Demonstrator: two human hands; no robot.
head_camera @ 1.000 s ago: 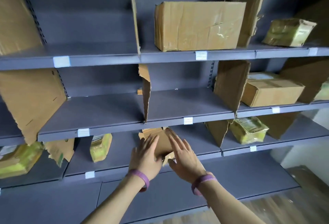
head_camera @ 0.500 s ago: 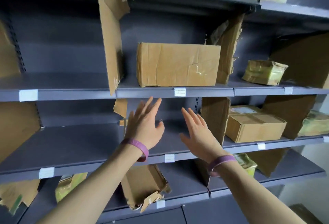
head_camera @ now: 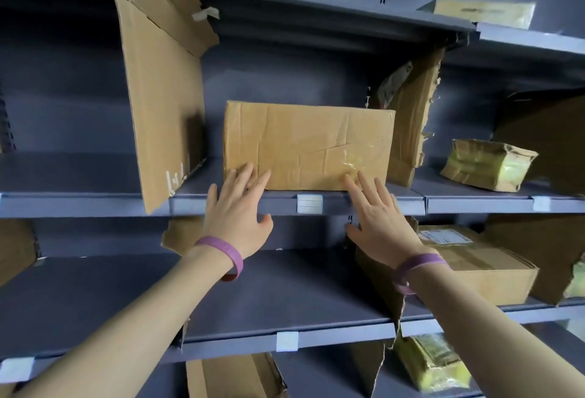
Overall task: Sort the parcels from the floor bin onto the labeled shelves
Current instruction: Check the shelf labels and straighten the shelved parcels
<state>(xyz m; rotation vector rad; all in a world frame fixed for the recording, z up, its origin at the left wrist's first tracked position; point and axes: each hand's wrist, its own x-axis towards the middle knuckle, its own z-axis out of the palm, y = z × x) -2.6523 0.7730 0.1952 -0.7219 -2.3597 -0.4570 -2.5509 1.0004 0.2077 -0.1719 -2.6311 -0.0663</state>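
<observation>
- Head view: the fingers (head_camera: 250, 176) of the left hand (head_camera: 237, 217) are straight and slightly fanned, with nothing gripped; their tips lie over the lower left corner of the front face of a large cardboard box (head_camera: 310, 144), and the thumb sticks out to the right, below the shelf edge.
- Fingers (head_camera: 367, 185) of the right hand (head_camera: 380, 223) are likewise straight and spread, their tips at the lower right of the same front face; its thumb points left.
- Whether either set of fingertips presses the cardboard or only lies in front of it cannot be told.
- Each wrist carries a purple wristband: the left wristband (head_camera: 226, 252) and the right wristband (head_camera: 418, 266).
- That box sits at the centre of the frame on a grey shelf (head_camera: 364, 204), its front flush with the shelf edge, just above a white label (head_camera: 309, 204).
- A tall cardboard divider (head_camera: 161, 106) leans to the left of the box, and a torn divider (head_camera: 411, 131) stands just beside its right end.
- Further right on the same shelf lies a small yellow-taped parcel (head_camera: 487, 165).
- On the shelf below, at the right of the frame, rests a brown box (head_camera: 484, 267) with a printed slip on top.
- Lower right holds a yellow wrapped parcel (head_camera: 430, 363); a flat parcel (head_camera: 484, 13) lies on the top shelf at upper right.
</observation>
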